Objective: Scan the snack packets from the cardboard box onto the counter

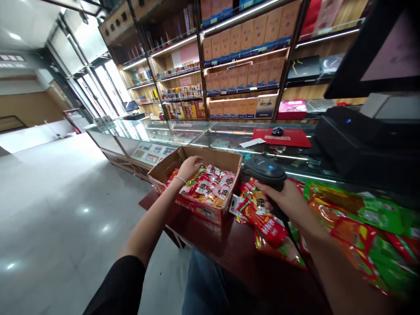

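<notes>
My left hand, a light band on its wrist, reaches into an open cardboard box. Its fingers are apart and slightly bent, just above a green-edged snack packet. Small red, pink and white snack packets fill the box around it. In my right hand is a black barcode scanner with a blue light, gripped by its handle. Beneath the scanner lies a pile of packets, a red snack packet on top. The scanner's cable hangs down past my forearm.
Larger green and orange snack bags lie at the right. A glass display counter runs behind the box, bearing a mouse on a red mat. A dark point-of-sale machine stands at right. Stocked shelves line the wall.
</notes>
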`<act>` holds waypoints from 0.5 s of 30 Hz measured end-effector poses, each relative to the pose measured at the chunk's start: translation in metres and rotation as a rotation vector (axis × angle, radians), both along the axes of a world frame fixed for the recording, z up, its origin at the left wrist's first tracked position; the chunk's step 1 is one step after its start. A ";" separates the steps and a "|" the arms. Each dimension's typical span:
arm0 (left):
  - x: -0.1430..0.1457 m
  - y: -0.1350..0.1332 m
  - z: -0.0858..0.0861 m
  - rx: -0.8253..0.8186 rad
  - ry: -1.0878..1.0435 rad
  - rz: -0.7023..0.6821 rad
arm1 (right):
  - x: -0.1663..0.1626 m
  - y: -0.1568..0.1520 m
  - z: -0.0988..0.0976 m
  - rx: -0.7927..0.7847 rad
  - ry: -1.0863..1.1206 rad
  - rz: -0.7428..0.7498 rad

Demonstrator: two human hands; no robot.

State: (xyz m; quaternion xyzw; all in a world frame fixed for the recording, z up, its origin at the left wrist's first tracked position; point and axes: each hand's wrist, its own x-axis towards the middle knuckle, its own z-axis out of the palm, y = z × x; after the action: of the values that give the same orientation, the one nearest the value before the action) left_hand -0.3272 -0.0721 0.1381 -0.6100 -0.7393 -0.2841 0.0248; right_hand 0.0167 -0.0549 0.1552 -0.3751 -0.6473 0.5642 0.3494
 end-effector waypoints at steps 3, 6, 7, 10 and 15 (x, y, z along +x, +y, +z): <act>-0.036 0.010 -0.011 -0.209 0.060 0.120 | -0.025 -0.002 -0.002 0.030 -0.023 0.035; -0.056 0.018 -0.025 -0.329 0.063 0.193 | -0.035 -0.002 -0.007 0.100 -0.149 0.062; -0.059 0.019 -0.030 -0.366 0.057 0.190 | -0.036 -0.002 -0.008 0.108 -0.180 0.065; -0.065 0.021 -0.045 -0.531 0.035 0.154 | -0.033 0.000 -0.013 0.085 -0.216 0.056; -0.064 0.017 -0.057 -0.682 0.009 0.137 | -0.028 0.004 -0.017 0.087 -0.232 0.052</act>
State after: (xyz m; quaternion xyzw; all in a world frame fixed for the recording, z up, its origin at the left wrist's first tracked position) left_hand -0.3909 -0.0548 0.0808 -0.5335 -0.8307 -0.0157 -0.1581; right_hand -0.0109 -0.0507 0.1378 -0.4054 -0.7165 0.4975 0.2734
